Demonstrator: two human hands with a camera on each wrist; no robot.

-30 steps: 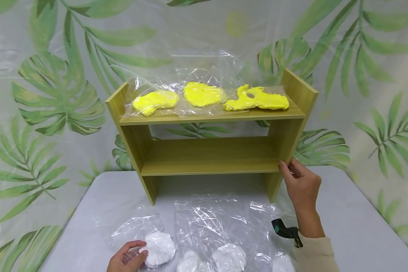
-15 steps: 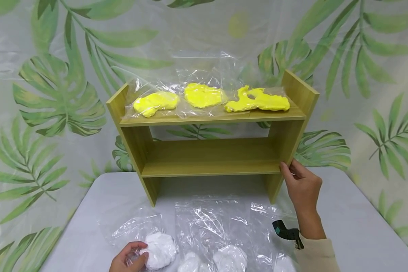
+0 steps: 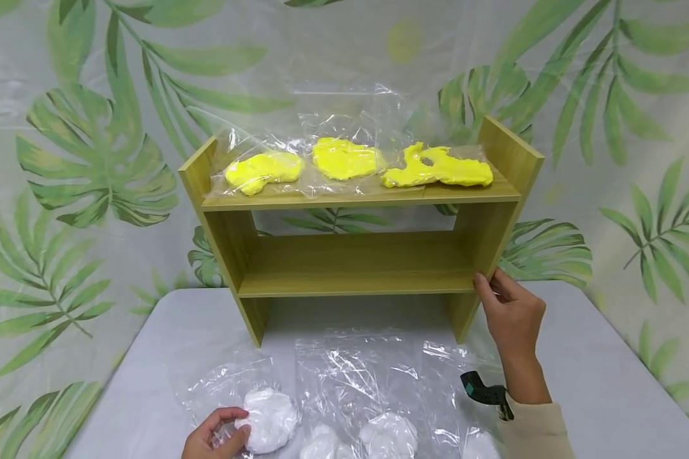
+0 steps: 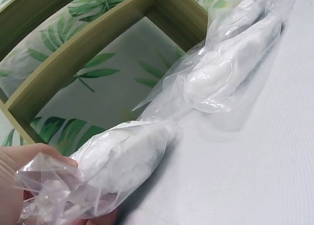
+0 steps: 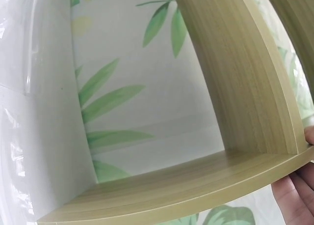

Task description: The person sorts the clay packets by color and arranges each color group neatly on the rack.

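In the head view, my left hand [image 3: 215,437] pinches the near-left side of a clear plastic bag holding a white clay-like lump [image 3: 271,421]. The left wrist view shows the bagged lump [image 4: 127,156] tilted up from the table at the held end, with crumpled plastic [image 4: 49,181] over the fingers. My right hand [image 3: 513,315] grips the right side panel of a two-tier wooden shelf [image 3: 356,284], thumb on the front edge at the lower board's height. In the right wrist view, fingertips [image 5: 289,195] lie against the outside of that panel [image 5: 196,203].
Several bagged white lumps [image 3: 387,437] lie along the near table edge, right of my left hand. Three bagged yellow lumps [image 3: 344,159] rest on the shelf's top board. A leaf-patterned sheet [image 3: 92,268] hangs behind the white table [image 3: 574,357].
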